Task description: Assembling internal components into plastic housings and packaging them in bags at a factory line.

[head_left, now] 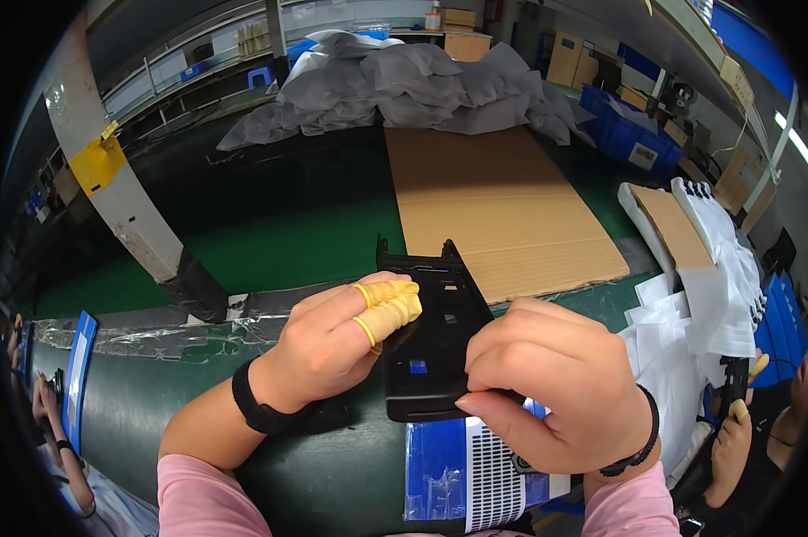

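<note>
A black plastic housing [433, 358], long and flat with small cut-outs and two prongs at its far end, is held tilted above the bench in front of me. My left hand [332, 336] grips its left edge; yellow finger cots [388, 309] cover two of the fingers, which lie bent over the top face. At the near right edge, my right hand [552, 380] is closed, its thumb against the corner and its fingers curled. What sits under the right fingers is hidden. Below the housing stands a blue box [435, 474] with a white grid-patterned strip [493, 474].
A cardboard sheet [502, 206] lies across the green bench [332, 215]. Grey translucent bags [404, 85] are heaped at the back. A metal post [136, 210] rises at left. White bags [663, 349] and a co-worker's hand [731, 447] are at right; another person's arm [68, 456] is far left.
</note>
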`<state>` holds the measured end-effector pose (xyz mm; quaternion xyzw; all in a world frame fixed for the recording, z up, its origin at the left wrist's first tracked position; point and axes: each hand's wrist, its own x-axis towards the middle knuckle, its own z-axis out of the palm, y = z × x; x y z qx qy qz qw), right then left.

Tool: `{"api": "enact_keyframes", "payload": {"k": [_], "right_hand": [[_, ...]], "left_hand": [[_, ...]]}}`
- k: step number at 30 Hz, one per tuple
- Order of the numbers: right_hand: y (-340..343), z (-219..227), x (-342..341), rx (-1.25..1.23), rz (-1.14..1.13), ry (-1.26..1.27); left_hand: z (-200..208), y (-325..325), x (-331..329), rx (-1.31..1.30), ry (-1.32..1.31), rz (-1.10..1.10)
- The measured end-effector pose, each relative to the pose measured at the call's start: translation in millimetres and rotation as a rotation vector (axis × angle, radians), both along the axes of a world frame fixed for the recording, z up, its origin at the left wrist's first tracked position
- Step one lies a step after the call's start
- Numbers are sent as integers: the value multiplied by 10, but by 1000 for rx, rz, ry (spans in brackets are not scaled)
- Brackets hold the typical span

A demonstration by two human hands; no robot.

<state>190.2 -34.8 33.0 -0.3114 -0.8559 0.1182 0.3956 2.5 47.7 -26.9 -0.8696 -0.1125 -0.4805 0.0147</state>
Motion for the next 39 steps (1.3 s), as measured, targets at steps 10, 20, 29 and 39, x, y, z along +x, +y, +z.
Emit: {"api": "enact_keyframes", "payload": {"k": [10,20,29,39], "right_hand": [[-29,28,-55,30,55,41],[53,-128,-98,100,78,-39],[38,-71,-66,-114,-9,-60],[176,-55,24,-202,-175,154]], "left_hand": [[-35,24,-11,91,30,56],[-69,36,10,87,27,27],[-48,28,10,198,49,53],[45,-61,-65,324,80,62]]}}
